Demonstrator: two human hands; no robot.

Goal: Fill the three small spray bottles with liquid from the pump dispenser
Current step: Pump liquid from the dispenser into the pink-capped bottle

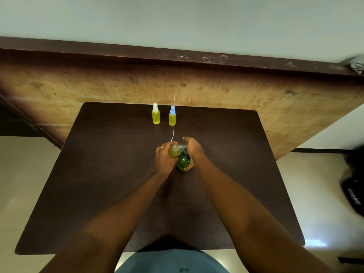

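Filling the last of the three small spray bottles — two look done.

At the far edge of the desk (98, 174) the white-capped spray bottle (155, 114) and the blue-capped spray bottle (172, 116) stand upright just beside each other, both capped and full of yellow liquid. Nearer the person, the left hand (164, 160) grips the third spray bottle (175, 151), uncapped and tilted, its neck up against the spout of the green pump dispenser (183, 162). The right hand (194, 148) lies over the dispenser's top, fingers curled down on the pump head. This bottle appears partly filled with yellowish liquid, though the level is hard to read. A thin white dip tube (173, 135) lies on the desk beyond the hands — so what is left is probably more pumping, then refitting the sprayer.
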